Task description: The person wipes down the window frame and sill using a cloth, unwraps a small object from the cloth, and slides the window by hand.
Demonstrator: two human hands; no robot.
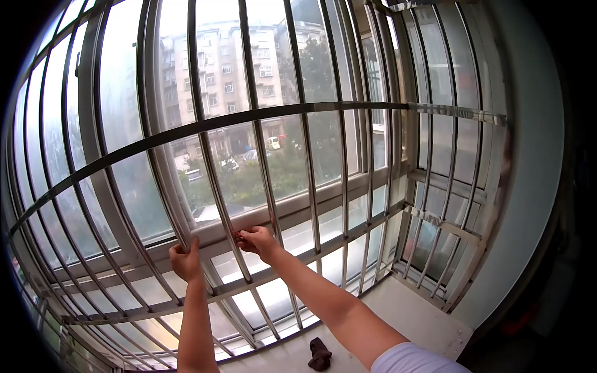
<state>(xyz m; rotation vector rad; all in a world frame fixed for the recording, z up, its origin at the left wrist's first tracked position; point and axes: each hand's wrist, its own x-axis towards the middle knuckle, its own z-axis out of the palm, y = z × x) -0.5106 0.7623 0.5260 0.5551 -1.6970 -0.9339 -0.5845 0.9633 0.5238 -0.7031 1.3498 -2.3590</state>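
Observation:
My left hand is closed at a vertical metal bar of the window guard's row, its thumb pointing up beside the lower window frame. Fingers of that hand are partly hidden, but they seem wrapped round the bar in front of them. To its right, my right hand reaches in between the bars with its fingertips pinched together. Something small and reddish shows at those fingertips, close to a bar; it is too small to name.
A horizontal metal rail crosses the bars at mid height, and a lower rail runs beneath my hands. On the white sill lies a crumpled dark brown cloth-like item. A wall bounds the right side.

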